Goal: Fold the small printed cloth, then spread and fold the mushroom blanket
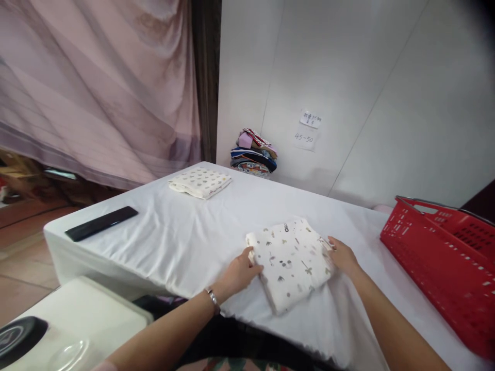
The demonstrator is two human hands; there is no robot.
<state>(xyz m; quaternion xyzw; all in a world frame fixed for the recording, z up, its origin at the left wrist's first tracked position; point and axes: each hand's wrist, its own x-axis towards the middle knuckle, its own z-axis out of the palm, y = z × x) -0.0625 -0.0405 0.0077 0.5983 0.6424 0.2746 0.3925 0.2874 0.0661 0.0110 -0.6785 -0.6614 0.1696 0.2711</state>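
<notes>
A white cloth printed with small grey, olive and black motifs lies folded into a thick square near the front of the table. My left hand grips its left edge, thumb and fingers around the fold. At the opposite edge, my right hand pinches the cloth's right side; part of its fingers is hidden. Farther back on the left rests a second folded cloth, cream with grey spots, apart from both hands.
A white sheet covers the table. A black flat bar lies on its left end. At right stands a red plastic basket. Folded fabrics are stacked by the wall. A cream-coloured lidded object stands at lower left.
</notes>
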